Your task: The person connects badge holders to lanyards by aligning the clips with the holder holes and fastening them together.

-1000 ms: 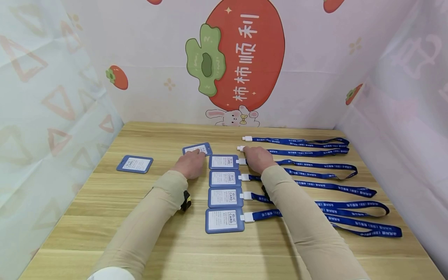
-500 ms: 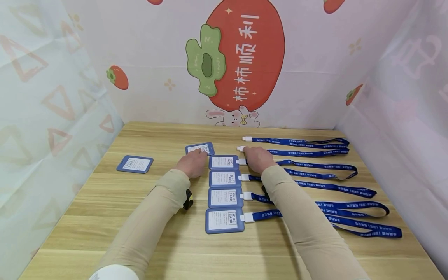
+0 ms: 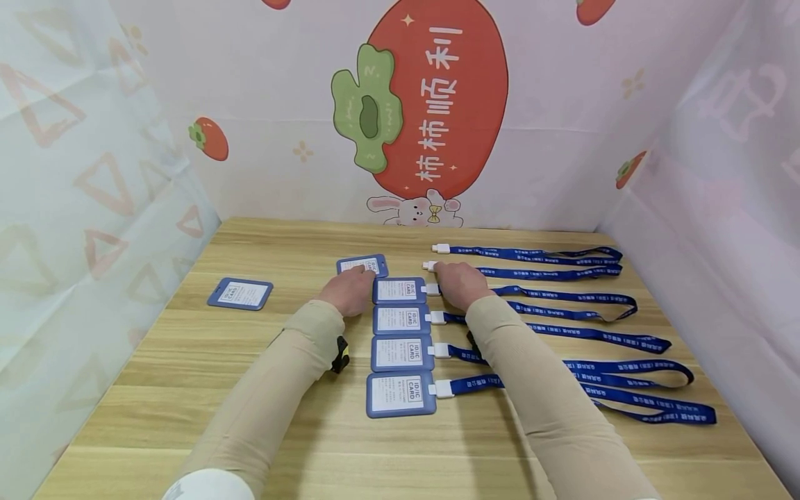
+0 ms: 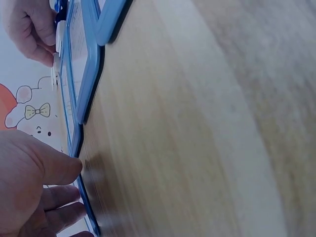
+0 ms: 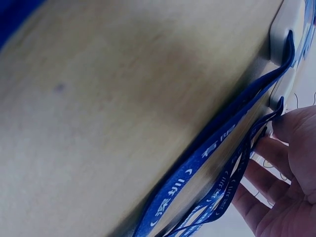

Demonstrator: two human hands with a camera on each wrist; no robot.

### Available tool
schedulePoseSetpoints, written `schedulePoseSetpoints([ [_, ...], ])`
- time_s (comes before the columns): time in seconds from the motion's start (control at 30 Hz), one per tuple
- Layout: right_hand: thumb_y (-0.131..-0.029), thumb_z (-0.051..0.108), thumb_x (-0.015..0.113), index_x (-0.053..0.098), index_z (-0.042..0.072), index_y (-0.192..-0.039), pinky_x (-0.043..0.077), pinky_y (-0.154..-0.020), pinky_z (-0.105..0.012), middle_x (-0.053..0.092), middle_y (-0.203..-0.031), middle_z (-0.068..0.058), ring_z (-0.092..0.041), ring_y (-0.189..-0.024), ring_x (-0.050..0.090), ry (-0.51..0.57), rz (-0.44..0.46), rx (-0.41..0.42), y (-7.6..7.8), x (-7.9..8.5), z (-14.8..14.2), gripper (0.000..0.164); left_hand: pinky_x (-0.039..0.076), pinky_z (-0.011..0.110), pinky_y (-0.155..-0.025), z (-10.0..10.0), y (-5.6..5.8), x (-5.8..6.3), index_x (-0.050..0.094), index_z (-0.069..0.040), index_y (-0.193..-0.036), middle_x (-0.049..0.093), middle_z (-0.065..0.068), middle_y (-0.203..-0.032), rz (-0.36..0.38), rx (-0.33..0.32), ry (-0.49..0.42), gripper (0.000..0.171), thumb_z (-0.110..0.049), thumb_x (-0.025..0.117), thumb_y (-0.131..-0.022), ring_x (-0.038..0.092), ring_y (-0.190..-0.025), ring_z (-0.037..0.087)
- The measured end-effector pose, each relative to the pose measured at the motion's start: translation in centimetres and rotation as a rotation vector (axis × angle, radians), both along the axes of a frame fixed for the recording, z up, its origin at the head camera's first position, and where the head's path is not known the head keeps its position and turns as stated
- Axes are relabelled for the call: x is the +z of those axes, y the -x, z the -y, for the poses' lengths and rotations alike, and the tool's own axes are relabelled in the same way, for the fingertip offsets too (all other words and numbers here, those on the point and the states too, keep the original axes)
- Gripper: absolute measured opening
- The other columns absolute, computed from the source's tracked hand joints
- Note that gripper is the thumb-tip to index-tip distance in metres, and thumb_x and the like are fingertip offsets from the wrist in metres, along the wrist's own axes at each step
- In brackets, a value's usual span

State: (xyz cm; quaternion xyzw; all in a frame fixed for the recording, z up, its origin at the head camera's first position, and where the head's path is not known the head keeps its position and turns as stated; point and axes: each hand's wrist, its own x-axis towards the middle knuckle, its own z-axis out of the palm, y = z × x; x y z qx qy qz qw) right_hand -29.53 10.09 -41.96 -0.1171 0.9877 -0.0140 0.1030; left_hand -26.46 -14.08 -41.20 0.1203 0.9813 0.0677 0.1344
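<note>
At the back of the table, my left hand (image 3: pixel 348 290) has its fingers on a blue ID card holder (image 3: pixel 379 264), which lies flat and is partly covered. In the left wrist view, the left thumb (image 4: pixel 66 169) is at the holder's edge and the other fingers lie over it, fairly straight. My right hand (image 3: pixel 462 283) pinches the second blue lanyard (image 3: pixel 550 273) from the back, just behind its white clip (image 3: pixel 429 266). A small gap separates this clip from the holder. The right thumb (image 5: pixel 286 126) shows against the strap in the right wrist view.
Several card holders (image 3: pixel 400 352) clipped to blue lanyards form a column in front of the hands. Another lanyard (image 3: pixel 531 254) lies loose at the very back. A single card holder (image 3: pixel 240 294) is at the left. Patterned cloth walls (image 3: pixel 269 173) enclose the table.
My left hand has slid the card holder rightward along the table, toward the clip. The right hand and its lanyard have stayed in place.
</note>
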Motion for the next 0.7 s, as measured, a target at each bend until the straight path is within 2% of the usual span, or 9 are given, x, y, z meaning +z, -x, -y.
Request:
schedulePoseSetpoints([
  [0.17, -0.113, 0.026, 0.042, 0.057, 0.015, -0.143, 0.056, -0.104, -0.051, 0.068, -0.135, -0.013, -0.032, -0.121, 0.067, 0.037, 0.011, -0.012, -0.02, 0.05, 0.06, 0.036, 0.032, 0.053, -0.126, 0.0, 0.18, -0.31, 0.042, -0.001, -0.157, 0.036, 0.023, -0.166, -0.011, 0.0, -0.01, 0.051, -0.01, 0.048, -0.106, 0.036, -0.153, 0.04],
  [0.43, -0.113, 0.026, 0.042, 0.057, 0.015, -0.139, 0.058, -0.101, -0.05, 0.069, -0.13, -0.014, -0.03, -0.113, 0.068, 0.033, 0.017, 0.003, -0.12, 0.21, 0.25, 0.033, 0.032, 0.053, -0.126, -0.11, 0.16, -0.25, 0.043, -0.001, -0.156, 0.037, 0.023, -0.165, -0.02, 0.0, -0.025, 0.05, -0.011, 0.048, -0.106, 0.036, -0.153, 0.04],
  [0.7, -0.113, 0.029, 0.041, 0.049, 0.023, -0.155, 0.052, -0.109, -0.053, 0.064, -0.144, -0.01, -0.032, -0.127, 0.063, 0.048, 0.032, 0.009, -0.3, 0.37, 0.54, 0.043, 0.032, 0.051, -0.126, -0.18, 0.32, -0.07, 0.042, -0.001, -0.157, 0.036, 0.022, -0.166, -0.011, -0.015, -0.017, 0.052, -0.01, 0.049, -0.106, 0.036, -0.153, 0.039],
])
